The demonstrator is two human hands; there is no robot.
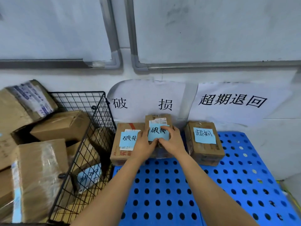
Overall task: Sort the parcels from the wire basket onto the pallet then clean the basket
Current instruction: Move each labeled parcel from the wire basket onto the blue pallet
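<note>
A black wire basket (97, 115) is seen at the left, filled with brown cardboard parcels (61, 126) stacked at odd angles. One of them, low against the mesh, is marked with a blue note (89, 176) whose writing is too blurred to be read. A white printed shipping label is carried by the topmost box (24, 101).

Just beside the basket, three parcels are set in a row on a blue perforated plastic pallet (162, 193), close to the wall. The left parcel (121, 128) is tagged with a blue slip (128, 138) handwritten 破损. The middle parcel (149, 119), touching the left one, is gripped from the near side by both hands. The left hand (144, 144) is curled at its left edge, and the fingers of the right hand (172, 141) are laid over its blue slip (157, 131), also marked 破损. The right parcel (205, 150) stands apart, and 超期 is written on its slip (204, 135).

On the white wall behind, two paper signs are posted: 破损 (143, 101) above the left and middle parcels, 超期退回 (232, 101) above the right one. Higher up, two framed whiteboards (211, 30) are mounted.
</note>
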